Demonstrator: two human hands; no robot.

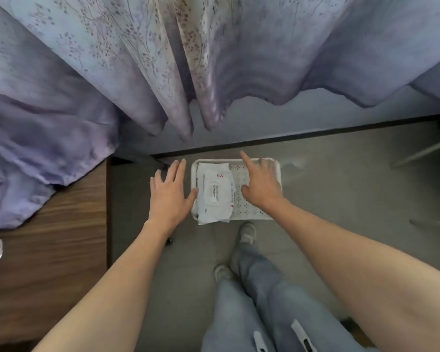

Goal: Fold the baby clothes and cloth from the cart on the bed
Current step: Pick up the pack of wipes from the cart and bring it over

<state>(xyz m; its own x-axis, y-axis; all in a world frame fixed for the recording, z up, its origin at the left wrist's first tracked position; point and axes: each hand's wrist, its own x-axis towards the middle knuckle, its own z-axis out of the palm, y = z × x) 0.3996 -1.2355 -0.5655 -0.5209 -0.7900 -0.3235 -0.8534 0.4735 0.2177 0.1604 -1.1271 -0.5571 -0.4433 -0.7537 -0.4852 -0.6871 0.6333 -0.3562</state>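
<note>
Cart [250, 212] holds wipes pack [214, 191] at 9 o'clock; left hand [169, 193] spread wide off that edge, right hand [261, 185] over 3 o'clock, grip can't tell; floor [328, 194] open beyond.

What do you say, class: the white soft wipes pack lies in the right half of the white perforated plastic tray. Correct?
No. The head view shows the white soft wipes pack lying in the left half of the white perforated plastic tray.

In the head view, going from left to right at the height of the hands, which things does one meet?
Purple fabric → wooden surface → left hand → pack of wipes → right hand.
</note>
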